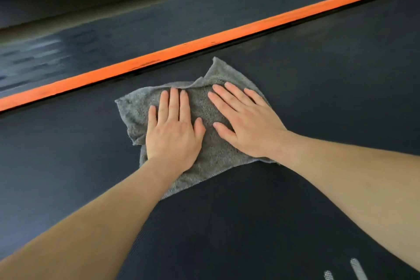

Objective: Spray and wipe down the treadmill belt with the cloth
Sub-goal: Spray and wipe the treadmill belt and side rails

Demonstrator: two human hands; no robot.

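Head view: grey cloth (pixel 218 157) lies flat on the dark treadmill belt (pixel 329 75), a little above frame centre, with both bare hands on top. Left hand (pixel 173 134) presses palm-down on the cloth's 9 o'clock half, fingers straight and close together, thumb out toward 3 o'clock. Right hand (pixel 247 125) presses on the 3 o'clock half, fingers straight and slightly spread, pointing toward 11 o'clock. Neither hand curls round the fabric. The cloth's far corner peaks at 12 o'clock, near the orange strip (pixel 204 43) but apart from it; a narrow band of belt shows between. The strip runs from 9 o'clock up to 2 o'clock along the belt's far edge. Beyond it is a dark side rail (pixel 136 29), blurred with glare. Open belt lies wide at 3 o'clock of the cloth, also at 9 and 6 o'clock. The right wrist hides the cloth's 4 o'clock edge; the left forearm covers part of its 7 o'clock side. Two pale grey marks (pixel 356 268) at 5 o'clock are cut by the frame edge, and I cannot tell what they are.
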